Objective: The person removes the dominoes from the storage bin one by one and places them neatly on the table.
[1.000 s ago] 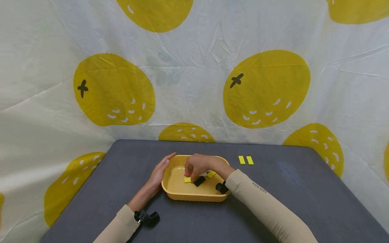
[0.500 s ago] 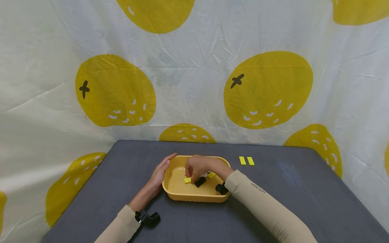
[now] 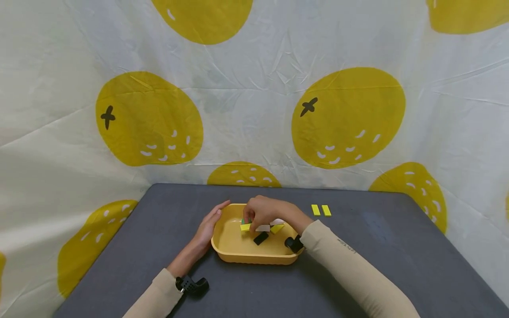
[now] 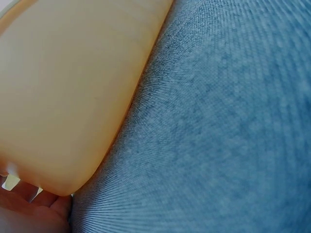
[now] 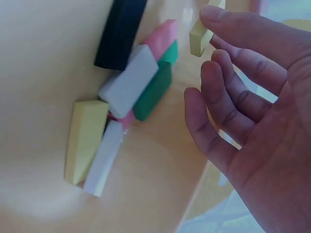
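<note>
In the head view, my left hand [image 3: 205, 229] lies along the left end of a yellow plastic tub [image 3: 254, 257], its fingers extended against the wall. Over the inside of the tub, my right hand [image 3: 265, 210] pinches a small yellow block [image 5: 198, 40] between thumb and index finger. The other right fingers are bent and hold nothing. Below lie a black block [image 5: 120, 34], a white block [image 5: 129, 80], a green block [image 5: 153, 92], a pink block [image 5: 163, 39] and another yellow block [image 5: 85, 141], loosely heaped. A second white block [image 5: 104, 158] leans beside that yellow one.
Two yellow blocks [image 3: 320, 210] lie side by side on the dark grey table [image 3: 381, 256], to the right of the tub. Behind the table hangs a white cloth [image 3: 246, 123] printed with large yellow fruit.
My right hand has risen slightly with the yellow block pinched in it, uncovering more of the green and white blocks. The left hand has stayed at the tub's end.
</note>
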Demonstrator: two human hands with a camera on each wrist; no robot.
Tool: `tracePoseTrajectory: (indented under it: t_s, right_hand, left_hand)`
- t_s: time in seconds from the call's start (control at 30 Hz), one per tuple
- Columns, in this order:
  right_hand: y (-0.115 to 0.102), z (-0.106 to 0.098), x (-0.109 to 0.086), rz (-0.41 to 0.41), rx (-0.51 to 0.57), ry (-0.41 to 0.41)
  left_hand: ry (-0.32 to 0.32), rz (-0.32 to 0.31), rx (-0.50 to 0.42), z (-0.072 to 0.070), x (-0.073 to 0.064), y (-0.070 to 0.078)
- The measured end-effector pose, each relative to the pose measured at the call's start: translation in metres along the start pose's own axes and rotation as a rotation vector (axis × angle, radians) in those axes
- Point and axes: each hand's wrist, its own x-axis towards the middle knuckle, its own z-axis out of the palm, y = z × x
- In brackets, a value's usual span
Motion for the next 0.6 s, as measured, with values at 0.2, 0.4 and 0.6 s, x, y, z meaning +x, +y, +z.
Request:
tracePoseTrajectory:
  t_s: [0.2, 0.4, 0.6]
  right_hand:
    - [0.001, -0.010, -0.011, -0.014, 0.023, 0.045]
    - [0.005, -0.020, -0.028, -0.013, 0.045, 0.085]
    - [0.014, -0.028, -0.046, 0.001, 0.068, 0.125]
  left_hand:
    - [-0.005, 0.005, 0.004, -0.001, 0.000, -0.001]
    - [-0.018, 0.009, 0.026, -0.002, -0.001, -0.001]
    - [-0.039, 0.009, 0.002, -0.002, -0.001, -0.001]
